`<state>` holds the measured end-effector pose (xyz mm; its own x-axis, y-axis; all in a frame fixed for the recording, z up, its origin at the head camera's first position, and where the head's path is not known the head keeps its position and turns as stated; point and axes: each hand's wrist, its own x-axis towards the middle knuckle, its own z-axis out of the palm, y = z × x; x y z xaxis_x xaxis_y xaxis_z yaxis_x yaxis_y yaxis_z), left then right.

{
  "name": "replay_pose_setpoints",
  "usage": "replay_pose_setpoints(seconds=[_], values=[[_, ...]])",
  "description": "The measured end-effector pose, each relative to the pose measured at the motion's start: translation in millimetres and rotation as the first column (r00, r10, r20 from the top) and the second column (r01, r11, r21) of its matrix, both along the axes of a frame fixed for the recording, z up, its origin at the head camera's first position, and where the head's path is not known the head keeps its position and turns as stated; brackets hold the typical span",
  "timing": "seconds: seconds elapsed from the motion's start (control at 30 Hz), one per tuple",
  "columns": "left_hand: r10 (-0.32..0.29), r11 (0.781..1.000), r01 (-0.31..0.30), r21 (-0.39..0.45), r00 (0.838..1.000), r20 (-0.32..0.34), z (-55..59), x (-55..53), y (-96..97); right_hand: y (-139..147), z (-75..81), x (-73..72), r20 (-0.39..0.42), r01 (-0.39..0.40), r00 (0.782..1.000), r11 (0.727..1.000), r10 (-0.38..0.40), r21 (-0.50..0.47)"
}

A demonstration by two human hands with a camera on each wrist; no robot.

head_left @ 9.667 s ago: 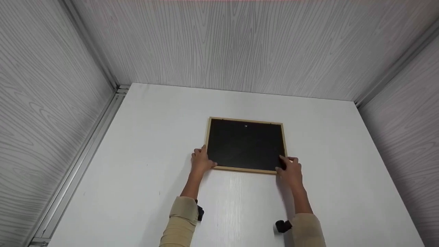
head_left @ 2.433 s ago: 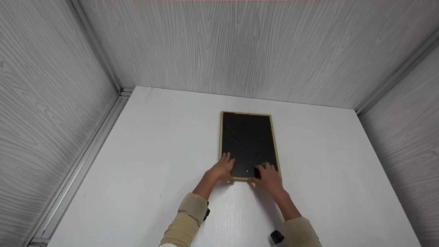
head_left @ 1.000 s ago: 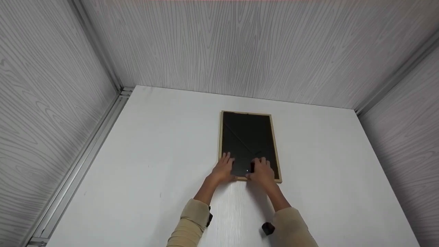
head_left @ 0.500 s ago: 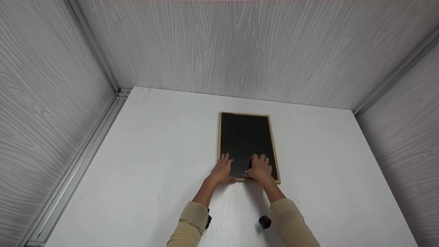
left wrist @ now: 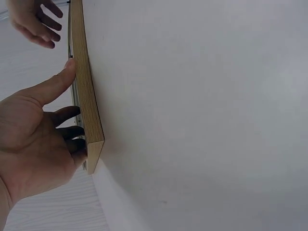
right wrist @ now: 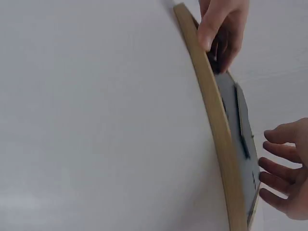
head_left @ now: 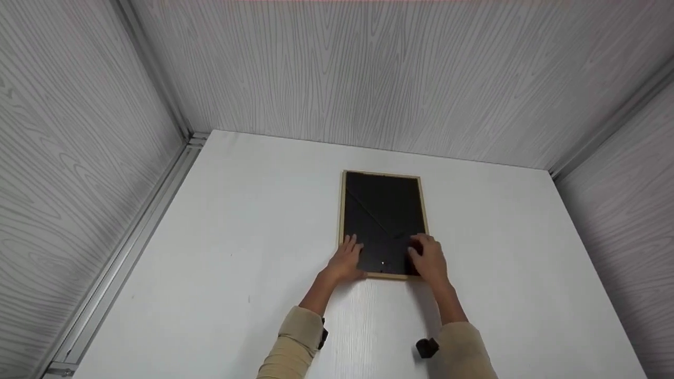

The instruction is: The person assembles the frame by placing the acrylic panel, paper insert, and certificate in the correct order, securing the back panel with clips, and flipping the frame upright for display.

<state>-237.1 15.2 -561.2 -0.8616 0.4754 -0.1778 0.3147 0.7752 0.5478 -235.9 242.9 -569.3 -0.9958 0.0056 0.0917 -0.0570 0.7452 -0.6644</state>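
Observation:
A picture frame (head_left: 389, 200) with a thin wooden rim lies back up on the white table. Diagonally across its black backing runs a flat stand leg (head_left: 368, 211), and a small shiny hanger (head_left: 383, 262) sits near the bottom rim. My left hand (head_left: 345, 261) rests on the lower left corner; its thumb touches the wooden rim (left wrist: 84, 72) in the left wrist view, fingers over the backing. At the lower right, my right hand (head_left: 429, 258) hovers with loosely bent fingers, holding nothing; the right wrist view shows those fingertips (right wrist: 264, 178) close to the backing. The frame's front is hidden.
The white tabletop (head_left: 253, 221) extends around the frame. Grey wood-patterned panels (head_left: 368, 73) enclose it at the back and sides, with a metal rail (head_left: 131, 247) along the left edge. Black wrist cameras (head_left: 427, 348) hang at the sleeves.
The frame lay landscape 9.7 seconds ago and now lies portrait, with the stand leg showing. In the last half second my right hand moved right, away from the hanger; the left stayed.

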Motion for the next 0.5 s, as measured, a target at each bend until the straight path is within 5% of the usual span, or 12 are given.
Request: replay_pose_setpoints(seconds=[0.2,0.5], values=[[-0.024,0.998,0.022,-0.064,0.999,-0.023,-2.2,1.8,-0.3,28.1,-11.4,2.1,0.118,-0.112,0.989,0.980,0.094,0.162],[-0.035,0.998,0.035,-0.050,0.999,-0.009,0.4,-15.9,-18.6,24.6,-12.2,19.8,0.051,-0.146,0.989,0.935,0.137,0.323]])
